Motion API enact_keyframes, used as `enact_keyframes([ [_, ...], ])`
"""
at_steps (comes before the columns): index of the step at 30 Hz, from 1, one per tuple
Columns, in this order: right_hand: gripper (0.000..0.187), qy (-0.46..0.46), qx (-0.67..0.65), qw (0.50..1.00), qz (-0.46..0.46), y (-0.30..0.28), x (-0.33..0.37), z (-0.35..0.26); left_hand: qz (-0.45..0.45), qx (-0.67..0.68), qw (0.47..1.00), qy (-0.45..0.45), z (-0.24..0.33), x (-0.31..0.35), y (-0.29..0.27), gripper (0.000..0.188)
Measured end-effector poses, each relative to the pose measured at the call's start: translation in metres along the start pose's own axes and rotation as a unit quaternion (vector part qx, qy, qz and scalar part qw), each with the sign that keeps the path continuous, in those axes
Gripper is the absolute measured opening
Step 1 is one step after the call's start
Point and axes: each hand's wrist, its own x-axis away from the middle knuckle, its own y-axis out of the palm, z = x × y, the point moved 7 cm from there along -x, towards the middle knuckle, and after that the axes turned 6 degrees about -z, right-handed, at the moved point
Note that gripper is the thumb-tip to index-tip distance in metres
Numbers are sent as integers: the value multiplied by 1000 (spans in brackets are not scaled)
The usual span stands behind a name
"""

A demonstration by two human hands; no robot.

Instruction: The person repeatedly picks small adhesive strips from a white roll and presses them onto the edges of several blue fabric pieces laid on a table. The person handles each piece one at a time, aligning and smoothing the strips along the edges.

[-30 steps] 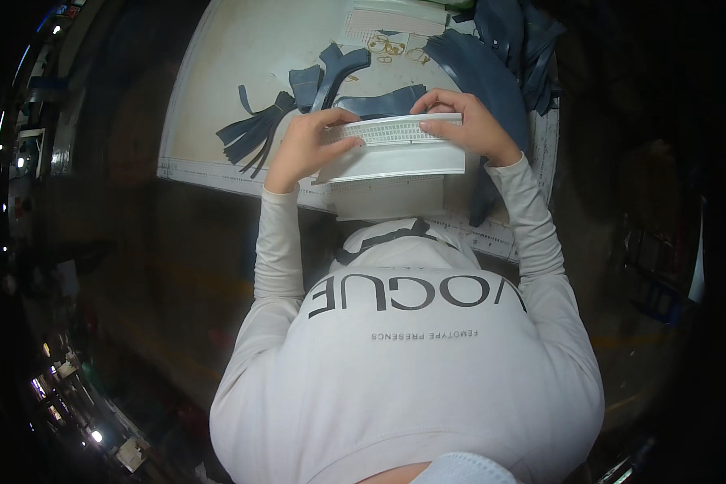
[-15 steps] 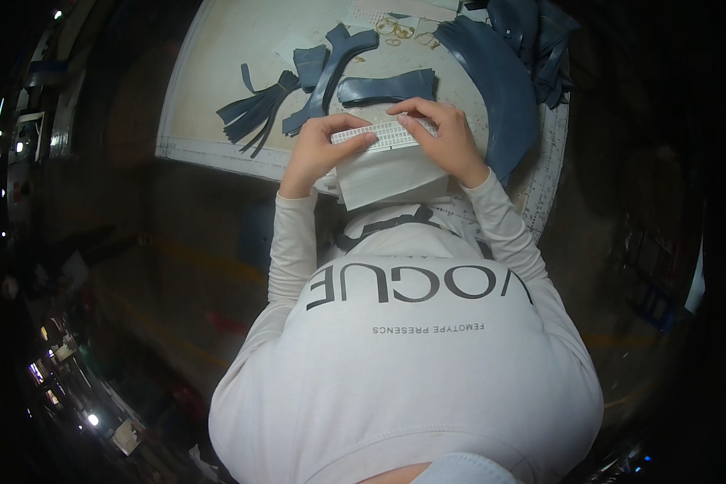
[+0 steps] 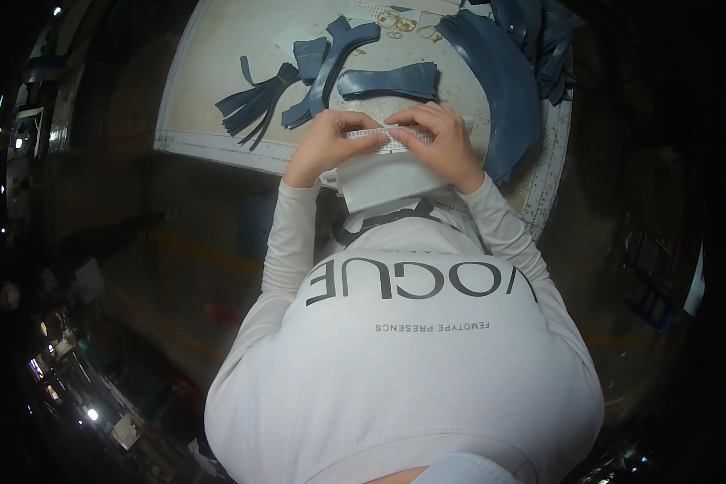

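Both hands meet over a white sheet of small printed labels (image 3: 393, 148) at the near edge of the table. My left hand (image 3: 329, 145) pinches the sheet's left part between thumb and fingers. My right hand (image 3: 444, 145) grips its right part, with the thumb laid over the printed rows. The two thumb tips almost meet near the middle. Below the printed strip lies a plain white paper (image 3: 391, 179), its lower edge close to my body. Fingers cover much of the printed strip.
Beyond my hands lie a waisted stack of blue pieces (image 3: 389, 81), a forked stack (image 3: 324, 77) and a bundle of blue strips (image 3: 256, 103). A large curved blue stack (image 3: 504, 97) stretches along the right. Yellowish rubber bands (image 3: 396, 22) lie at the back of the table (image 3: 218, 73).
My thumbs have come closer together on the label sheet, the left moving right and the right moving left. The fingers now cover more of the printed rows.
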Motion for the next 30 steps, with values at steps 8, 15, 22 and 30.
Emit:
enact_keyframes([
  [8, 13, -100, 119, 985, 79, -5, 6, -19, 22, 36, 999, 13, -6, -4, 1, 15],
  [15, 14, -55, 16, 993, 107, -5, 6, -18, 24, 77, 996, 43, -6, -4, 2, 16],
  [22, 11, 27, -121, 991, 57, -2, 2, 1, 16, 79, 997, 13, -9, 2, 0, 13],
  [30, 12, -4, -101, 995, -20, 5, 1, -6, -30, 91, 995, 7, -5, 4, 9, 18],
])
